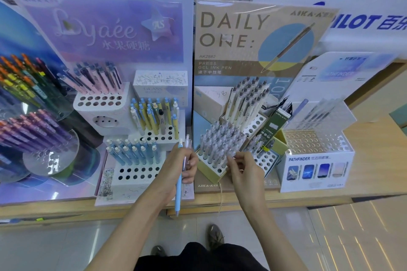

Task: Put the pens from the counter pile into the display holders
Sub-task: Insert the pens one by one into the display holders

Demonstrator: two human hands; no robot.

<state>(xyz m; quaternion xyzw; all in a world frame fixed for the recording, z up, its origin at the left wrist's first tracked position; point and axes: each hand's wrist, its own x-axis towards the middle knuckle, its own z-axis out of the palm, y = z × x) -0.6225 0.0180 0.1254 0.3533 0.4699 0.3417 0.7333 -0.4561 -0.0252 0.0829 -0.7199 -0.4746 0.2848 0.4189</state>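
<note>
Your left hand (180, 165) clamps blue pen (178, 191) plus pink pen (187, 145), above counter (308, 198) front edge. Right hand (244, 167) at clear pens (220, 145), front of yellow holder (209, 171); pinching or touching, cannot tell. Risk: your knuckles tip neighbouring pens; loosely held blue pen slips. Legible: card (233, 28) "DAILY ONE:", "AK2882 PRESS GEL INK PEN"; box (308, 180) "PATHFINDER"; sign (352, 22) "PILOT".

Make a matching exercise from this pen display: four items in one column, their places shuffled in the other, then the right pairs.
Items
1. light blue plastic pen
2. transparent plastic pens
3. cream-white pens with grey clickers
4. dark green cardboard box

Places
A. upper tier under the tan DAILY ONE sign
B. gripped in the left hand
C. tilted, beside the white PATHFINDER stand
D. in the front yellow-edged holder, at the right hand

Pairs: 1-B, 2-D, 3-A, 4-C
</note>
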